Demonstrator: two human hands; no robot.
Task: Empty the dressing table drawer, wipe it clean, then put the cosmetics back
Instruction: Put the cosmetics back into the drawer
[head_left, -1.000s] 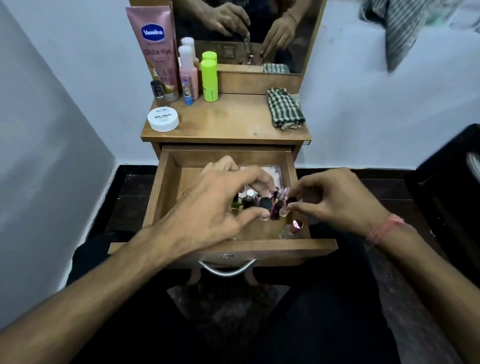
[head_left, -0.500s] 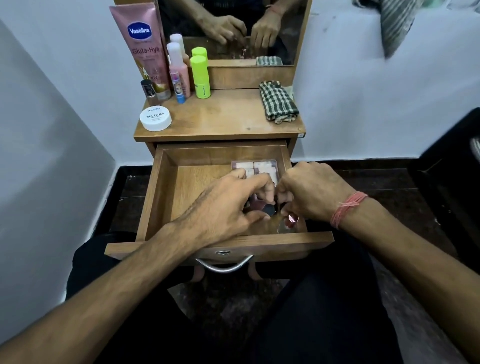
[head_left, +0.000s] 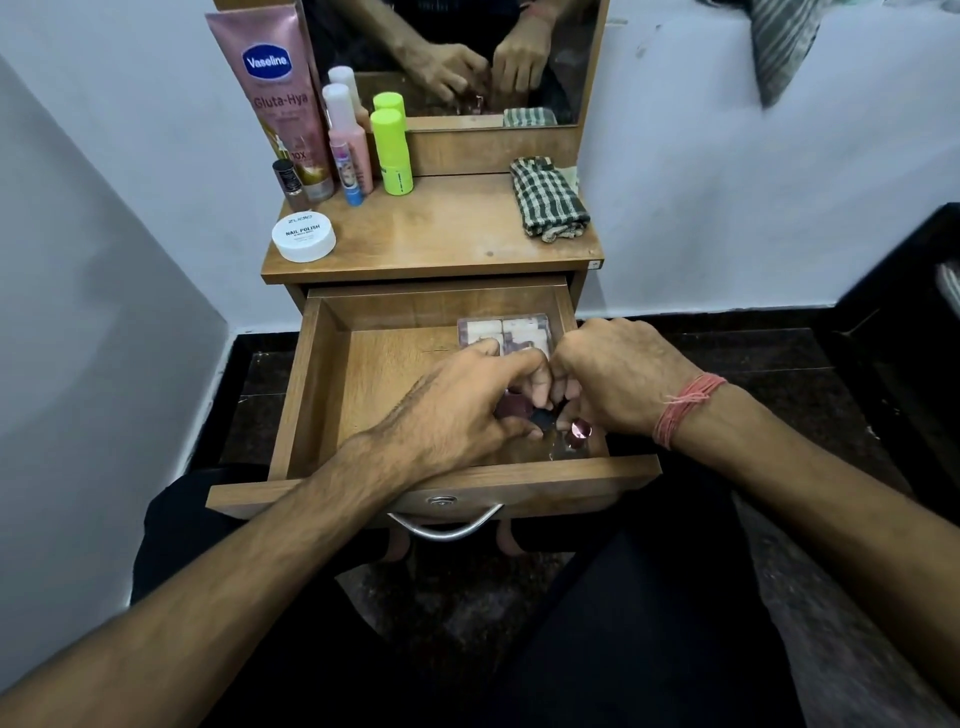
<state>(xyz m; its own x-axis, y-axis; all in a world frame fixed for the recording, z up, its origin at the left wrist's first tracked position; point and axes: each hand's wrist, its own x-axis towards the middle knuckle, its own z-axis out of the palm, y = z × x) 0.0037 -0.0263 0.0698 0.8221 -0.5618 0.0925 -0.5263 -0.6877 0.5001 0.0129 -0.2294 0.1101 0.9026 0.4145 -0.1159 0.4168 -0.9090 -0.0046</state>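
The wooden drawer (head_left: 311, 395) is pulled out toward me. Both hands are down in its right front part, fingers meeting over a cluster of small nail polish bottles (head_left: 540, 415). My left hand (head_left: 457, 410) is closed around dark-capped bottles. My right hand (head_left: 613, 379) is curled over the same cluster; what it grips is hidden. One bottle with a shiny pink cap (head_left: 579, 434) stands free by the drawer's front wall. A clear-lidded palette (head_left: 511, 330) lies at the drawer's back right. The left half of the drawer floor is bare wood.
On the table top (head_left: 441, 234) stand a pink Vaseline tube (head_left: 280, 88), a pink spray bottle (head_left: 350, 140), a lime bottle (head_left: 392, 150), a small dark bottle (head_left: 287, 182) and a white nail polish remover tub (head_left: 304, 236). A checked cloth (head_left: 548, 200) lies at the right. A mirror (head_left: 467, 57) stands behind.
Both hands have dropped lower into the drawer and closed together over the small bottles. My right hand went from pinching with spread fingers to a curled fist.
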